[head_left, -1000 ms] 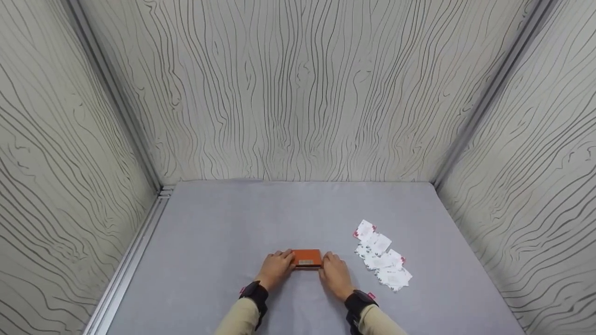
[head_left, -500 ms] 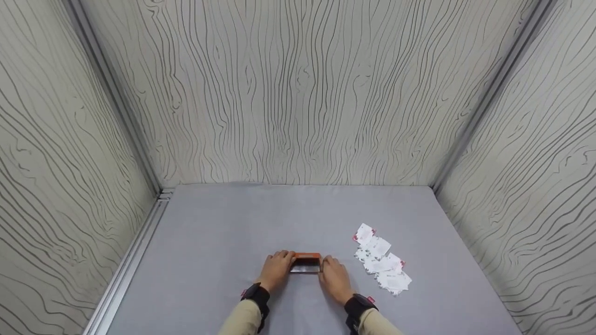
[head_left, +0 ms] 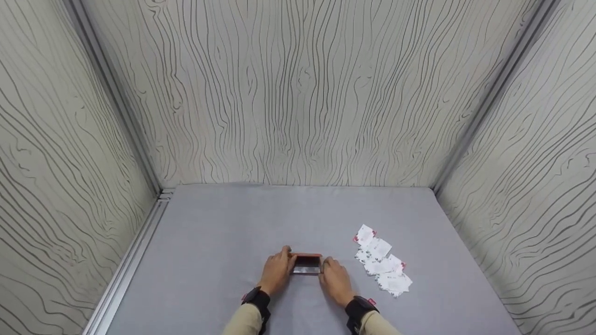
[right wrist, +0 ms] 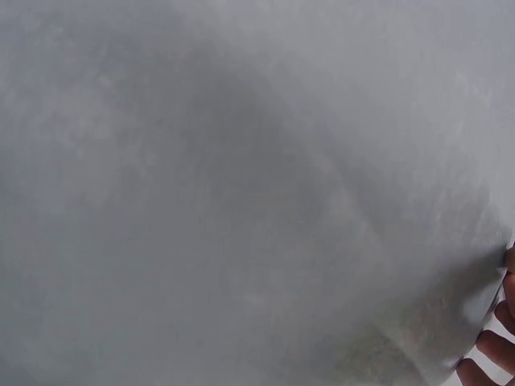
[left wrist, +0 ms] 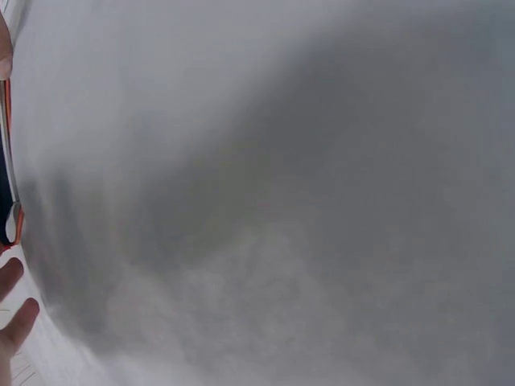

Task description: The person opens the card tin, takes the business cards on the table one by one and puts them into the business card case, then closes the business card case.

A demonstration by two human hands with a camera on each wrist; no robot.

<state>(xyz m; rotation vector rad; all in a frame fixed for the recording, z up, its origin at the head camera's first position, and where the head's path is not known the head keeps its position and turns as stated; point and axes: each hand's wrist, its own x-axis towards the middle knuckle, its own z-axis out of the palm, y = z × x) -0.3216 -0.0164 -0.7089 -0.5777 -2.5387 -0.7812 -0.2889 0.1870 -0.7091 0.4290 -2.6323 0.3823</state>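
A small orange box (head_left: 307,264) stands between my two hands in the head view, its dark hollow facing me and a pale, shiny strip along the lower front. My left hand (head_left: 276,270) holds its left end, the thumb along the near side and the fingers toward the far corner. At the right end my right hand (head_left: 336,280) grips it with bent fingers. Only a sliver of the box (left wrist: 6,161) shows at the left border of the left wrist view, near a few fingertips. Several right fingers (right wrist: 495,350) appear at the edge of the right wrist view; the box is hidden there.
Right of my hands, a loose spread of white cards (head_left: 382,265) with some red markings lies on the grey cloth-covered table (head_left: 223,223). Walls with a wood-grain pattern (head_left: 298,93) rise at the back and both sides, and a metal rail (head_left: 125,265) runs along the left edge.
The box has tipped from its orange, labelled face showing to its dark hollow facing me. My left fingers have shifted slightly toward its far corner. The cards lie as before.
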